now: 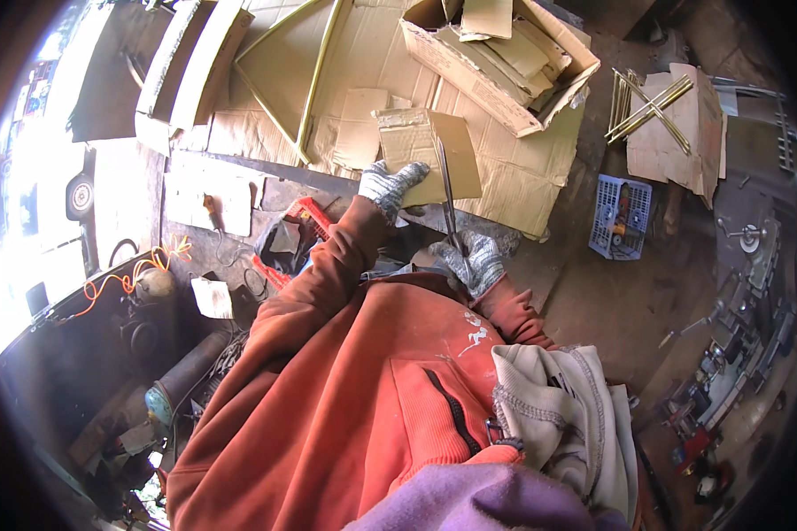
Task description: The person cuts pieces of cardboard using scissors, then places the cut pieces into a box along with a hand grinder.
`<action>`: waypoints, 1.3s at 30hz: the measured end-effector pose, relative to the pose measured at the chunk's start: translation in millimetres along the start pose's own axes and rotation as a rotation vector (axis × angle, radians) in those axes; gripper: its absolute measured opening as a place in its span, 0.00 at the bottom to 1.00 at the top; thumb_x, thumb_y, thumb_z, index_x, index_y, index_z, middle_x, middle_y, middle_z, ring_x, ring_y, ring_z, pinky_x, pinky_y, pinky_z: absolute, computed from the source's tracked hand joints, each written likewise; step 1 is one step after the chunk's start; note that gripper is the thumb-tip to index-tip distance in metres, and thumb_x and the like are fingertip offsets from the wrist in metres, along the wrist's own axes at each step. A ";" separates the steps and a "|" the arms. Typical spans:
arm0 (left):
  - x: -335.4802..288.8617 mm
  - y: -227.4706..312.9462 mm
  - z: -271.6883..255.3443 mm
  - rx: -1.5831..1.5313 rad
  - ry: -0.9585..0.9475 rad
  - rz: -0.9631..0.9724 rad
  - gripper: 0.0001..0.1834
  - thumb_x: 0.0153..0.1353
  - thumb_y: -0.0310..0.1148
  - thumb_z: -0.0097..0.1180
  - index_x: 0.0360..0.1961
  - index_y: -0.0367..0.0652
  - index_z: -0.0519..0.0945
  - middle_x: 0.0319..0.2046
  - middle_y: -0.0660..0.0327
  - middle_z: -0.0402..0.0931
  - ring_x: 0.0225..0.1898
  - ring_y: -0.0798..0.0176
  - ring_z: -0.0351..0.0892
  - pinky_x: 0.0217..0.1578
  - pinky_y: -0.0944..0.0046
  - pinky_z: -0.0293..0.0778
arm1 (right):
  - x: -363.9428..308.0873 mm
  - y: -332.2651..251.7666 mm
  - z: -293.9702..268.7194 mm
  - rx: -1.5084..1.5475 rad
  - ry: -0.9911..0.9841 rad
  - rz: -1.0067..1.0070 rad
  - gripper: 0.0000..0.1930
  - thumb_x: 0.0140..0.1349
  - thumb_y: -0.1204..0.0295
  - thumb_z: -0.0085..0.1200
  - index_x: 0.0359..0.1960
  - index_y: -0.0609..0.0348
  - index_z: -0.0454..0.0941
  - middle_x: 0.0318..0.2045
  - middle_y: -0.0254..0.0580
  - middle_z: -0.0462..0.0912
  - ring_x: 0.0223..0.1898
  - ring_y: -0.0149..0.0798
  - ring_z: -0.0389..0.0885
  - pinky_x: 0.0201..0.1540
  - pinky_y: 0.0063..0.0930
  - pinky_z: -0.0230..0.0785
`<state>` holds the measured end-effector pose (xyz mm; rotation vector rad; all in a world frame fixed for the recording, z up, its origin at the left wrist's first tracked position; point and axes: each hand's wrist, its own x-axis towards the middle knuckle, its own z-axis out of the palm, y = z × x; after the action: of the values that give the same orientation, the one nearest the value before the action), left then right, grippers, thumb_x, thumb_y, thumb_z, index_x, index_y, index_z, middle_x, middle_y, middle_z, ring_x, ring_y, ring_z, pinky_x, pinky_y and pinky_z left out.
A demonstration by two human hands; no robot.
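My left hand (391, 188), in a grey-and-white knit glove, grips the left edge of a flat piece of cardboard (413, 146). The thumb lies on top and the piece is held just above the bench. Lower and to the right, my right hand (475, 264), gloved the same way, is closed around the handle end of long, dark scissors (446, 181). Their slim blades point away from me and lie over the right part of the cardboard piece. The handles are mostly hidden by the glove.
Large cardboard sheets (514, 177) cover the bench. An open carton (487, 84) of cardboard pieces stands at the far side, left of it a brass-coloured triangular frame (306, 97). To the right are a blue plastic basket (621, 217) and crossed brass rods (651, 115) on a box.
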<state>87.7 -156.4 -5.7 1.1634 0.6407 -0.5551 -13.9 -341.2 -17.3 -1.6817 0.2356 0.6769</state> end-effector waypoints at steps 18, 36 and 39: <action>-2.0 1.5 -8.8 -0.061 -0.108 0.022 0.12 0.59 0.31 0.62 0.42 0.36 0.78 0.28 0.57 0.81 0.22 0.62 0.80 0.15 0.67 0.74 | -11.6 -37.0 -5.0 0.335 -0.170 -0.020 0.14 0.66 0.61 0.52 0.36 0.62 0.76 0.16 0.34 0.74 0.14 0.29 0.70 0.16 0.22 0.58; -20.8 13.4 -17.3 0.035 -0.199 -0.080 0.17 0.57 0.30 0.64 0.46 0.36 0.79 0.33 0.55 0.83 0.23 0.62 0.82 0.17 0.65 0.76 | 24.5 -31.7 -6.3 0.620 -0.383 0.251 0.19 0.64 0.60 0.55 0.49 0.62 0.74 0.28 0.38 0.80 0.27 0.30 0.77 0.31 0.22 0.72; -21.6 7.5 -18.3 0.042 -0.184 -0.051 0.16 0.57 0.29 0.63 0.46 0.36 0.79 0.35 0.56 0.82 0.29 0.61 0.82 0.23 0.63 0.79 | 18.8 -39.1 -1.7 0.832 -0.326 0.280 0.19 0.65 0.58 0.54 0.48 0.61 0.75 0.26 0.39 0.81 0.24 0.32 0.79 0.31 0.24 0.75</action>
<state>74.7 -135.3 9.8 1.1221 0.5039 -0.7132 21.6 -329.8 4.9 -0.7375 0.4508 0.8915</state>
